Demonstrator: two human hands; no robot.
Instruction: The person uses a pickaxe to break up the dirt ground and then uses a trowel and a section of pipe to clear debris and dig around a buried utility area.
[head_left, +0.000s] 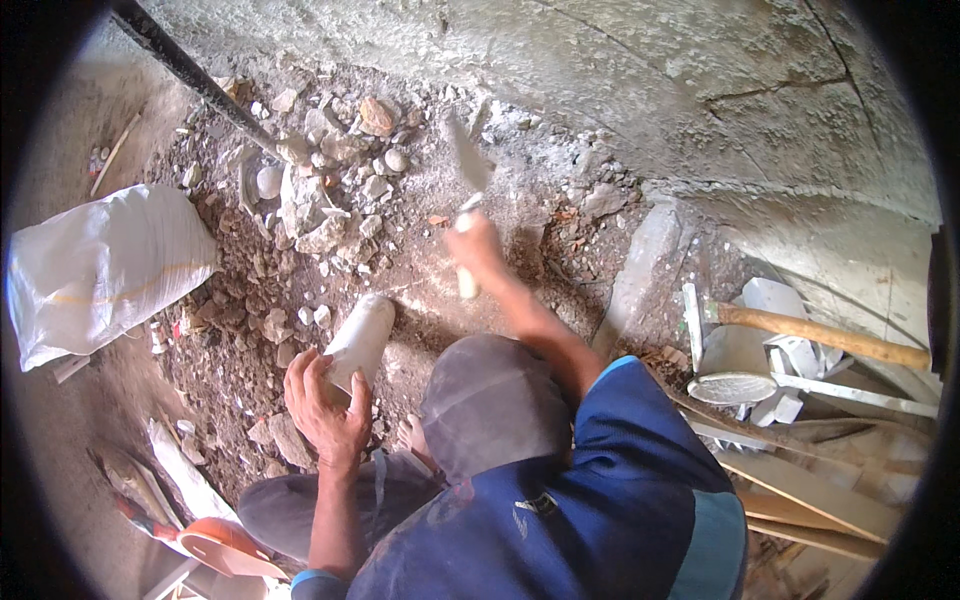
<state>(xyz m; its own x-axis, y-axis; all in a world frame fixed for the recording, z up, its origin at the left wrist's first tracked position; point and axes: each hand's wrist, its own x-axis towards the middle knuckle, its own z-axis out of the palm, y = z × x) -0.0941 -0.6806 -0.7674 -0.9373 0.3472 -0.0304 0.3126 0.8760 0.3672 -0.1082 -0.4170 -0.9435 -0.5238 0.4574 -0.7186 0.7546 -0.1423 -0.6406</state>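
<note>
Neither of my own hands is in view. Crouching below, a person in a dark cap (495, 405) and blue shirt (540, 520) is seen from above and behind. That person's right hand (478, 248), slightly blurred, grips a trowel; its grey blade (467, 158) points toward the wall over bare dirt (430, 320). The person's left hand (335, 405) is at the near end of a white cylinder (362, 335) that lies tilted on the ground, fingers spread along it. Whether it is a pipe or something solid, I cannot tell.
Rubble and stones (330, 190) lie heaped beside a rough concrete wall (640, 90). A black pole (195, 80) slants in at upper left, above a white sack (110, 265). On the right are a wooden-handled tool (830, 335), white pieces (735, 365) and boards (810, 490). An orange object (225, 545) sits lower left.
</note>
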